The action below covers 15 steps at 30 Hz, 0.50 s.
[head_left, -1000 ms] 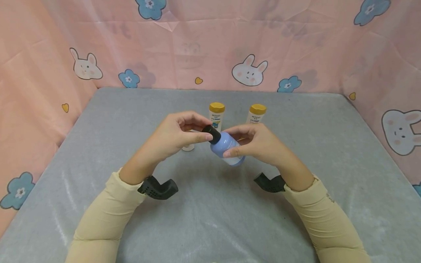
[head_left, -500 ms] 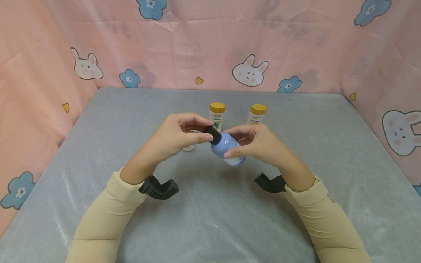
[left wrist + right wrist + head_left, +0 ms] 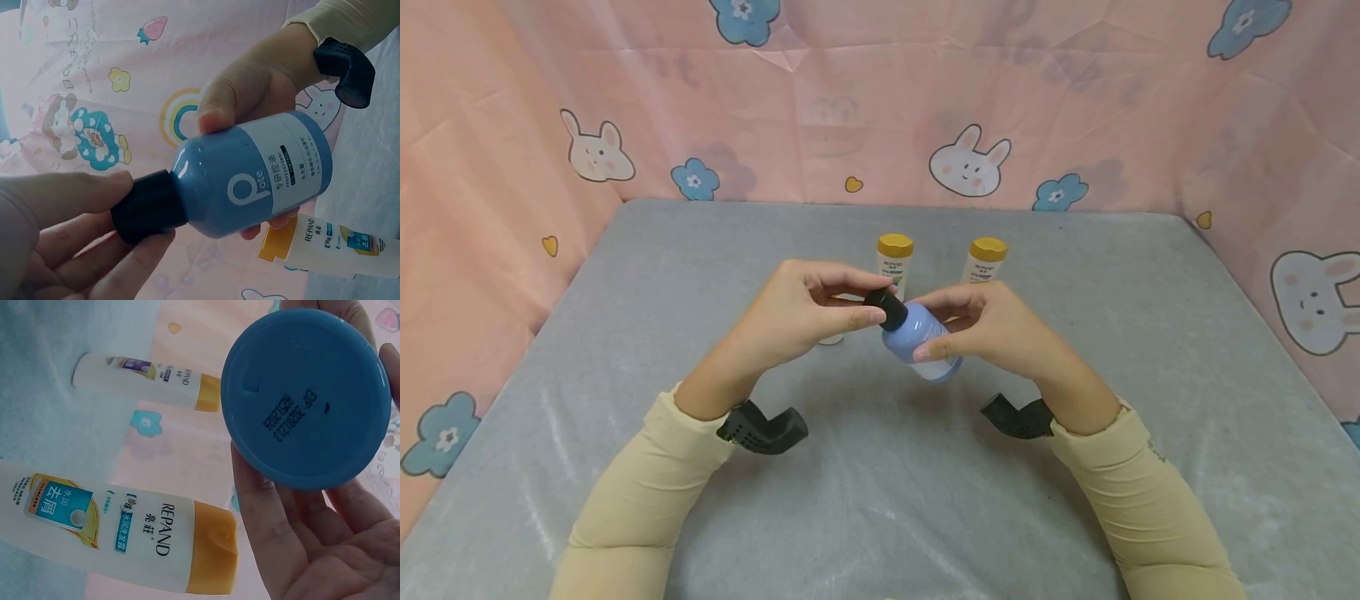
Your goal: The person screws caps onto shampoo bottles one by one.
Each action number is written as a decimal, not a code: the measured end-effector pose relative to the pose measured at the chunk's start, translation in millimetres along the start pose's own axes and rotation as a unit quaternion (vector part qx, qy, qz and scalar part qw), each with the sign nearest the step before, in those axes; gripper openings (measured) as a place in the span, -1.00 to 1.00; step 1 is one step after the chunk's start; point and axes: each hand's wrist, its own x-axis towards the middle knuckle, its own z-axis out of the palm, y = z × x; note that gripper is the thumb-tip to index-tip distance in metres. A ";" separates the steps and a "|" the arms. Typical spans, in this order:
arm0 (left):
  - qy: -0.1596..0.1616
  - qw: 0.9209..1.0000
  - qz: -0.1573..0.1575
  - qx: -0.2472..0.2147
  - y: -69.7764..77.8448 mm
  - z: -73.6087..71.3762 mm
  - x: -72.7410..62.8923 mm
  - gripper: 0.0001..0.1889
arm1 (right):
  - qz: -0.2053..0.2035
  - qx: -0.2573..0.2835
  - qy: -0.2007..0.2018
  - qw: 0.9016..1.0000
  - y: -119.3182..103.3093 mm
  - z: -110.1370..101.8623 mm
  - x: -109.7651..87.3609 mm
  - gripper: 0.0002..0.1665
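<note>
A light-blue bottle [image 3: 912, 328] with a black cap [image 3: 889, 309] is held tilted above the table, its cap end up and to the left. My left hand [image 3: 805, 312] pinches the cap between thumb and fingers. Around the blue body, my right hand [image 3: 1000, 329] grips with the thumb in front and the fingers behind. White lettering and a pale label panel show on the bottle [image 3: 250, 178] in the left wrist view. In the right wrist view the round bottle base [image 3: 306, 394] faces the camera, with a printed date.
Two white shampoo bottles with yellow caps, a left one [image 3: 893, 265] and a right one [image 3: 984, 262], stand behind my hands. Mostly hidden by my left hand is another white object [image 3: 831, 339]. A pink patterned curtain [image 3: 880, 100] borders the grey-covered table [image 3: 880, 500].
My left fingers have shifted slightly to the right on the black cap, and the bottle has moved slightly right with them. My right hand keeps nearly the same place and grip.
</note>
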 end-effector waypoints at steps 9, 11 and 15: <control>-0.003 1.000 -0.003 -0.019 -0.3 1.3 2.9 -0.62 | -0.003 0.005 0.008 1.000 -0.6 -1.1 -1.3 -0.41; 0.008 1.000 -0.007 -0.016 -1.1 2.8 4.0 -0.62 | -0.002 0.003 0.013 1.000 -1.0 -1.0 -1.3 -0.41; 0.021 1.000 -0.007 -0.014 -3.0 4.7 5.0 -0.66 | -0.001 -0.001 0.016 1.000 -1.6 -0.7 -0.9 -0.40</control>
